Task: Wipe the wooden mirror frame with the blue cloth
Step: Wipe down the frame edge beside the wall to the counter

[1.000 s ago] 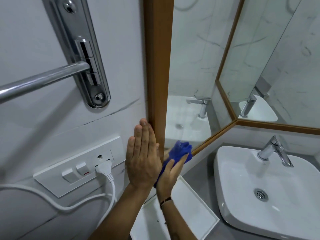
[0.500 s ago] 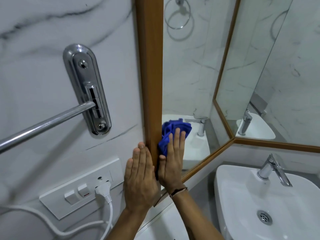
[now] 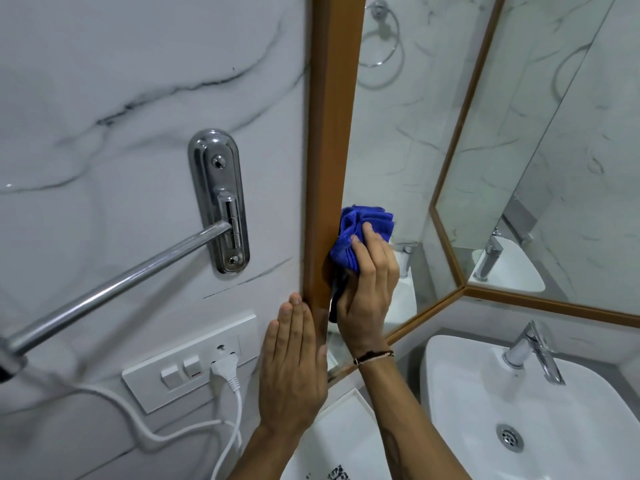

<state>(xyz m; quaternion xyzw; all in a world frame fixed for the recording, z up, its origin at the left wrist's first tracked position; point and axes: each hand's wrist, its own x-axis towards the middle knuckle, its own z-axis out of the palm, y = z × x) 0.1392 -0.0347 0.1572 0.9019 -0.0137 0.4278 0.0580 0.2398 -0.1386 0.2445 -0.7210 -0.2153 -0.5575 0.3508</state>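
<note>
The right hand (image 3: 367,289) presses the bunched blue cloth (image 3: 360,233) against the inner edge of the wooden mirror frame (image 3: 330,133), on its upright left member, where the wood meets the glass. The fingers are curled over the cloth and grip it; the upper part of the cloth bulges out above the fingertips. A thin dark cord sits around this wrist.

The left hand (image 3: 294,368) lies flat on the marble wall (image 3: 121,81), just to the left of the frame. Its fingers are straight and close together, they hold nothing, and the fingertips touch the outer edge of the wood.

Further left on the wall a chrome bracket (image 3: 220,202) carries a towel bar (image 3: 117,282) that comes toward the camera. Below it is a white switch plate (image 3: 180,365) with two switches, and a white plug (image 3: 225,370) is in its socket; its cable hangs down in a loop.

On the right, near, stands a white basin (image 3: 519,410) with a chrome tap (image 3: 533,351). The mirror (image 3: 398,150) reflects a towel ring and marble.

Between the forearms, at the bottom edge, a white surface carries a small dark print, but it is too small to read. I see no other writing or brand.
</note>
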